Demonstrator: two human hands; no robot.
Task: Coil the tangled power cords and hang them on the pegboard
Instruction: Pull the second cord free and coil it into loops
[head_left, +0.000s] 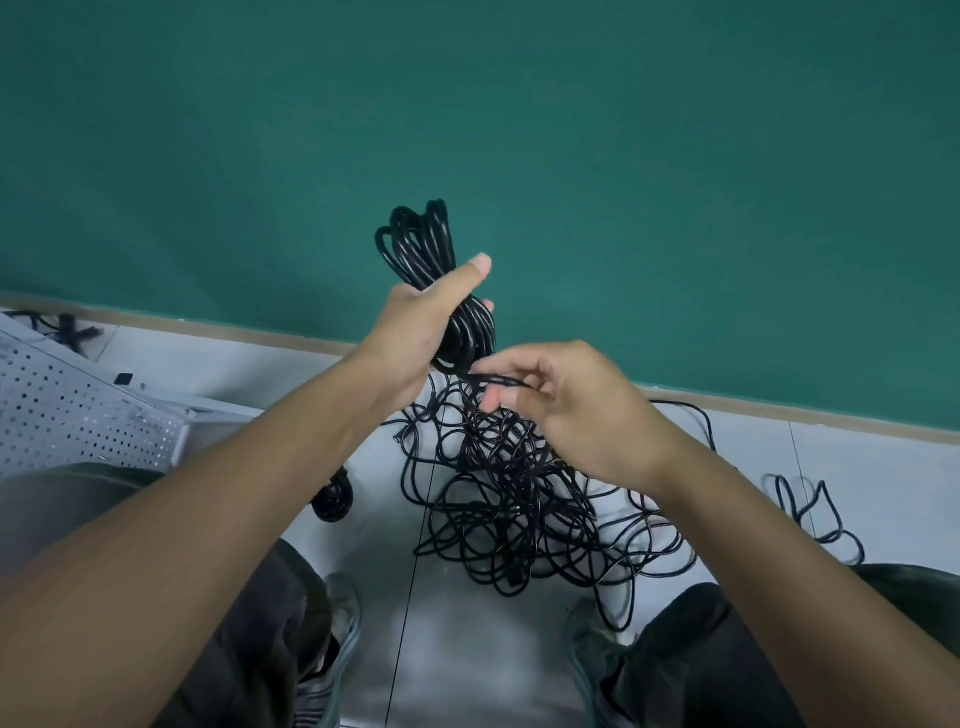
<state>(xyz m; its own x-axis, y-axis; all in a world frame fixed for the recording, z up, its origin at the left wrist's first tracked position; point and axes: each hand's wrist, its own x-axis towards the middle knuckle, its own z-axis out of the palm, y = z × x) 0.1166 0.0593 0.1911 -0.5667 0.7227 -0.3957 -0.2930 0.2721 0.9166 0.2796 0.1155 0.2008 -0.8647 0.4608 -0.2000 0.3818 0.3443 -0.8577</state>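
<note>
- Left hand (415, 332) gripped a coiled black cord (426, 260), fingers wrapped round its middle, thumb up; loops stuck out at 12 o'clock of the fist, against the green wall (675, 156).
- Right hand (566, 400) pinched a loose cord end (498, 382) just under the coil (thumb and fingertips closed on it).
- Tangled cord pile (519, 499) lay on the tiled floor (457, 649) at 6 o'clock of both hands, between the shoes.
- Pegboard (67, 410) leaned at 9 o'clock, well apart from the pile.
- Small black bundle (335, 499) beside the left forearm.

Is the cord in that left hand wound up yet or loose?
Mostly wound: the left hand grips a coiled cord; the right hand pinches its loose end.
</note>
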